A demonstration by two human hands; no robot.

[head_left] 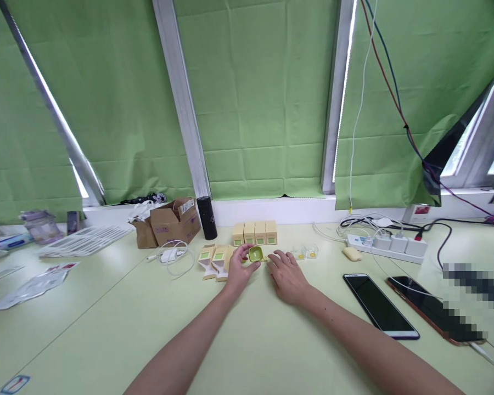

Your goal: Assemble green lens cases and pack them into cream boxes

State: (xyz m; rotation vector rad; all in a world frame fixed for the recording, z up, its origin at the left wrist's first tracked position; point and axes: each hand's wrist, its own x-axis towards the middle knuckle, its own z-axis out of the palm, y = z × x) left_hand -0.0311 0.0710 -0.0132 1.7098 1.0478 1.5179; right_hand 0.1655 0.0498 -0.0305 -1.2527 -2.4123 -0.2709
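Observation:
My left hand (239, 271) is closed on a small green square cup (255, 253), held by its side with the hollow facing me. Beside it, my right hand (287, 276) is palm down with fingers apart, their tips near a tiny yellowish piece (265, 259) at the cup's edge. Whether they touch that piece is too small to tell. Opened cardboard boxes (214, 262) with green labels lie left of my left hand. Several closed small boxes (254, 233) stand in a row behind the cup. Two clear containers (305, 252) with yellow bits sit right of my right hand.
A brown carton (175, 222) and a black bottle (206, 218) stand at the back left, near a coiled white cable (176, 258). On the right are a power strip (387, 247), a beige case (352, 253), a phone (381, 304) and a second phone (432, 310).

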